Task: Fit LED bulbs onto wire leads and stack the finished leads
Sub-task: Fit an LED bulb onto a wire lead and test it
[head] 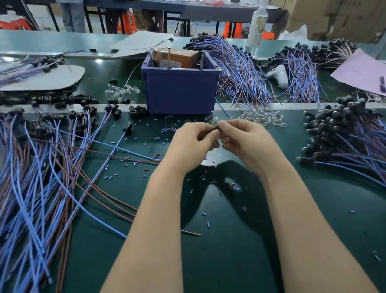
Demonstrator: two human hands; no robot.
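My left hand (193, 144) and my right hand (242, 140) meet above the green table, both pinching one small black socket (216, 128) between their fingertips. Its blue and brown lead (140, 159) trails left from under my left hand. Whether a bulb sits in the socket is hidden by my fingers. A heap of clear LED bulbs (262, 116) lies just beyond my right hand. Loose blue and brown leads with black sockets (33, 180) spread over the left. A stack of leads (366, 139) lies on the right.
A blue bin (180, 92) holding a brown box stands behind my hands. More clear bulbs (122, 93) lie left of it. Further lead bundles (241, 69) lie behind, with a pink paper (370, 73) at right. Small wire-insulation scraps (205, 214) dot the mat. People stand at far tables.
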